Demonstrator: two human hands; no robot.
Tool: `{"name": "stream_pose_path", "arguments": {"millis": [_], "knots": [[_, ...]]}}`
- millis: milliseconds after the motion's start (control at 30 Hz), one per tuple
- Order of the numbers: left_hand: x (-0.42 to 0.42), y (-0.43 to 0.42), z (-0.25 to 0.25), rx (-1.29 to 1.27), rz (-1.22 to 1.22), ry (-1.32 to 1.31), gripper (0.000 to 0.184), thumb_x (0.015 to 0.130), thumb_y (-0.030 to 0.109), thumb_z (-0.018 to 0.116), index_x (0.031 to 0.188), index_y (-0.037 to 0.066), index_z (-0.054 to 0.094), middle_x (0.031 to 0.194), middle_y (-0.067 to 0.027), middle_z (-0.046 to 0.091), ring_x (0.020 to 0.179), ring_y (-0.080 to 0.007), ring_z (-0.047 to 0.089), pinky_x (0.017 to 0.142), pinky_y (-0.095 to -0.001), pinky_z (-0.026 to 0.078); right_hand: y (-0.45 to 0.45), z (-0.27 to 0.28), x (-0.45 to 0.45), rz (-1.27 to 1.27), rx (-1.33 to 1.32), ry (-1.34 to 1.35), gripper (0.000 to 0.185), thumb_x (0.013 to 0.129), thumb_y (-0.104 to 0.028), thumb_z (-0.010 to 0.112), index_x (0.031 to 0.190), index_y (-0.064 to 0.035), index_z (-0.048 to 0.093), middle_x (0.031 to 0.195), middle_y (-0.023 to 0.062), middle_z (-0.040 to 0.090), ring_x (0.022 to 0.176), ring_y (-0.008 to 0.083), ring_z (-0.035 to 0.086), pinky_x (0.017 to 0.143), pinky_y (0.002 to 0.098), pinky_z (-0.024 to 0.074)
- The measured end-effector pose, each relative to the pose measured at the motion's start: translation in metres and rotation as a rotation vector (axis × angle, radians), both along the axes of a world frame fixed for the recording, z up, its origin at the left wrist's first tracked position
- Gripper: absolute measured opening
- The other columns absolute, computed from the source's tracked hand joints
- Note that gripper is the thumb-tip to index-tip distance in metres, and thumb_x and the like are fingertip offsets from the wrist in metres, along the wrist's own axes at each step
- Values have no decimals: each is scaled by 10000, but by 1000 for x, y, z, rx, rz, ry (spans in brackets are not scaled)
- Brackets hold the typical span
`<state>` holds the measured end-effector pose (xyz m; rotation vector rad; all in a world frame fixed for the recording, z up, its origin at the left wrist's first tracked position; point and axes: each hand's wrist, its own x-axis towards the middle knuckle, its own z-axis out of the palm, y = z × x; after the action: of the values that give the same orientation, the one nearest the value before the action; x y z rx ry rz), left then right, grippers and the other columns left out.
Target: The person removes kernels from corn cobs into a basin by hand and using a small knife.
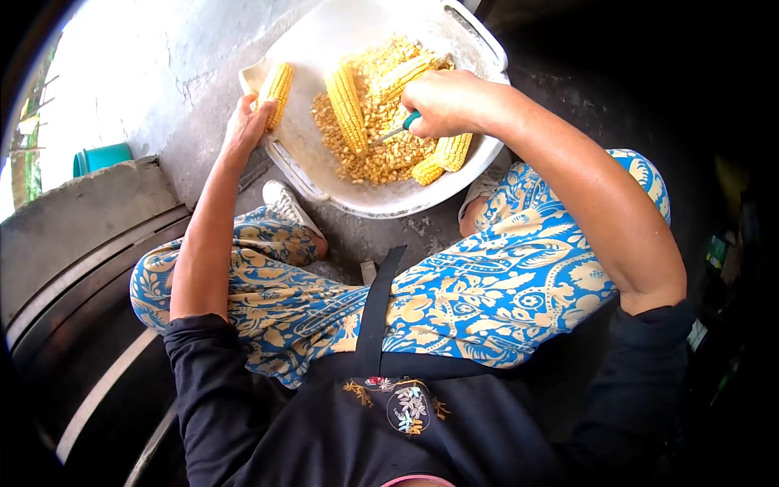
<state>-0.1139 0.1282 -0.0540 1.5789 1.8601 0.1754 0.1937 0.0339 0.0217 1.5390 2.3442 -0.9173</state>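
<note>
A white basin (389,213) with handles holds loose yellow kernels (329,134) and several corn cobs, one of them a long cob (346,107) lying left of the middle. At the basin's left rim my left hand (247,123) grips an upright corn cob (277,93) by its lower side. My right hand (445,101) is closed round the green handle of a screwdriver-like tool (412,120), above the kernels. The tool's thin metal shaft points down and left, its tip near the foot of the long cob. Under my right hand, other cobs (454,151) lie partly hidden.
My two legs in patterned blue trousers (503,276) are spread on either side below the basin, with shoes (284,203) near its lower edge. A teal container (102,158) stands at the left beside a grey concrete ledge (81,211). The right side is dark.
</note>
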Motion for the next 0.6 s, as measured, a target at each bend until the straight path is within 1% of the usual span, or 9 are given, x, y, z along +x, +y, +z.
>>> {"name": "stream_pose_path", "arguments": {"millis": [67, 100, 233, 333, 400, 433, 467, 533, 600], "knots": [[-6, 5, -28, 85, -206, 40, 649, 795, 439, 553, 1270, 19, 414, 949, -212, 625, 847, -272, 627, 706, -356, 493, 9, 14, 6, -31, 39, 10, 222, 724, -202, 636, 870, -37, 654, 816, 157, 647, 806, 299, 632, 711, 398, 496], [15, -9, -3, 36, -247, 158, 631, 799, 434, 557, 1265, 29, 424, 1026, -241, 609, 953, -320, 611, 833, -390, 465, 13, 28, 9, -44, 59, -32, 209, 717, -174, 637, 873, -38, 656, 816, 155, 648, 798, 296, 636, 707, 399, 497], [46, -24, 23, 73, -505, 508, 477, 814, 328, 600, 1190, 45, 522, 914, -149, 638, 846, -239, 633, 750, -352, 493, 10, 63, 34, -17, 269, -128, 199, 714, -126, 626, 881, -23, 658, 817, 166, 650, 808, 280, 646, 728, 371, 512], [63, -31, 6, 109, -648, 229, 404, 817, 259, 611, 1158, 52, 552, 979, -143, 635, 869, -225, 633, 766, -355, 511, -4, 77, 40, -65, 321, -69, 187, 713, -118, 630, 867, -16, 657, 788, 165, 649, 774, 264, 653, 712, 359, 517], [85, -49, -11, -76, -681, 48, 443, 823, 287, 613, 1193, 58, 532, 1059, -163, 613, 913, -251, 620, 808, -363, 508, -5, 86, 42, -43, 311, -54, 177, 708, -114, 640, 853, -15, 659, 779, 165, 649, 755, 258, 655, 700, 353, 518], [106, -58, -7, -280, -676, -26, 494, 858, 280, 578, 1251, 7, 457, 1232, -207, 511, 1101, -285, 534, 944, -407, 434, -6, 89, 44, -38, 307, -51, 174, 706, -113, 644, 849, -15, 659, 776, 165, 648, 749, 257, 656, 696, 351, 519], [120, -68, -17, -342, -726, -38, 483, 857, 226, 548, 1256, -18, 432, 1292, -215, 453, 1185, -303, 461, 1003, -422, 374, -9, 91, 46, -32, 303, -60, 167, 700, -104, 649, 841, -14, 662, 769, 165, 648, 742, 257, 656, 691, 347, 520], [134, -85, -62, -107, -805, 271, 569, 762, 250, 615, 1242, -2, 443, 1231, -195, 481, 1155, -294, 454, 989, -413, 363, -12, 86, 51, -32, 301, -74, 161, 694, -94, 655, 832, -14, 665, 763, 165, 648, 735, 257, 657, 685, 343, 520], [143, -90, -72, -19, -819, 358, 573, 743, 218, 599, 1248, 3, 431, 1217, -184, 482, 1150, -296, 443, 982, -410, 353, -11, 65, 52, -229, 144, -226, 152, 687, -72, 658, 824, -8, 669, 768, 169, 649, 716, 256, 658, 678, 333, 523]]}}
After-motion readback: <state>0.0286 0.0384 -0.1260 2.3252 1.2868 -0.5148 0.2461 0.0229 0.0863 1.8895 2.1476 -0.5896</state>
